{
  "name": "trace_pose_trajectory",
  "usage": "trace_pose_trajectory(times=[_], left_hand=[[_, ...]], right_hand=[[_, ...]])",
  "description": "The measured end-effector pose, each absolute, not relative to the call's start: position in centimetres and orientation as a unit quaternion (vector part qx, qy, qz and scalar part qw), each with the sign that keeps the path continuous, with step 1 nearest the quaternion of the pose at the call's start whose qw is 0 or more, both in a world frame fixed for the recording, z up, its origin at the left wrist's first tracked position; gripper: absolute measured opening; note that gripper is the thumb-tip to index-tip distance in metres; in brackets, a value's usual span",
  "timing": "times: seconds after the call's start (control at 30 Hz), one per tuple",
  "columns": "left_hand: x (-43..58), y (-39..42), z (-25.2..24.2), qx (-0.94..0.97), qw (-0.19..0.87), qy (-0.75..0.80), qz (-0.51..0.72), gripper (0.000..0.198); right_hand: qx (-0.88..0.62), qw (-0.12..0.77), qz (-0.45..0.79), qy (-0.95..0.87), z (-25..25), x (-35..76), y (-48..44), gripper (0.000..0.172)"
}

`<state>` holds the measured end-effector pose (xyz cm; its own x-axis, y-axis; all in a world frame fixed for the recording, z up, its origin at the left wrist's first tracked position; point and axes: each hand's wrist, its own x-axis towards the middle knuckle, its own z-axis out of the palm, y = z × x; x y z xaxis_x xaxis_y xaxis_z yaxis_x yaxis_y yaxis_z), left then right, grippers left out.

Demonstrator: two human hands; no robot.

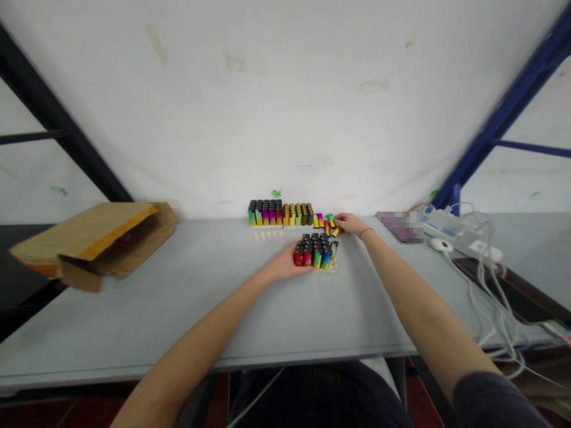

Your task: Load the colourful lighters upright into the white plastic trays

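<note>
Colourful lighters stand upright in a pale tray near the middle of the table; red, green and blue ones face me. My left hand is wrapped around the left side of this tray, its fingers partly hidden behind the lighters. Beyond it, several loose lighters lie in a small pile. At the right edge of that pile is my right hand, fingers closed together among the lighters; what they pinch is too small to make out.
Two more filled lighter trays, one with black tops and one yellowish, stand by the wall. An open cardboard box lies at left. A purple phone-like object, a white power strip and tangled cables occupy the right.
</note>
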<state>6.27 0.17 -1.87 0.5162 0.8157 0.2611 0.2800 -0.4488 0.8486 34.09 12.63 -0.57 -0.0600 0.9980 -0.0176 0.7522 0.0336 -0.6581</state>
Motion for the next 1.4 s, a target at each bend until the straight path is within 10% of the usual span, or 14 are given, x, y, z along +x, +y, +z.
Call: trace_pose_trajectory(times=[0.4,0.8,1.4], left_hand=[[6.1,0.3,-1.9,0.784,0.389,0.350,0.334,0.076],[6.1,0.2,-1.8,0.787,0.376,0.361,0.331,0.079],[6.2,0.1,-1.5,0.786,0.383,0.372,0.312,0.084]], right_hand=[[-0.657,0.279,0.162,-0.682,-0.2,37.2,11.5,0.032],[-0.703,0.016,-0.035,-0.710,0.3,38.0,10.5,0.037],[-0.755,0.071,-0.010,-0.652,-0.9,33.0,6.7,0.052]])
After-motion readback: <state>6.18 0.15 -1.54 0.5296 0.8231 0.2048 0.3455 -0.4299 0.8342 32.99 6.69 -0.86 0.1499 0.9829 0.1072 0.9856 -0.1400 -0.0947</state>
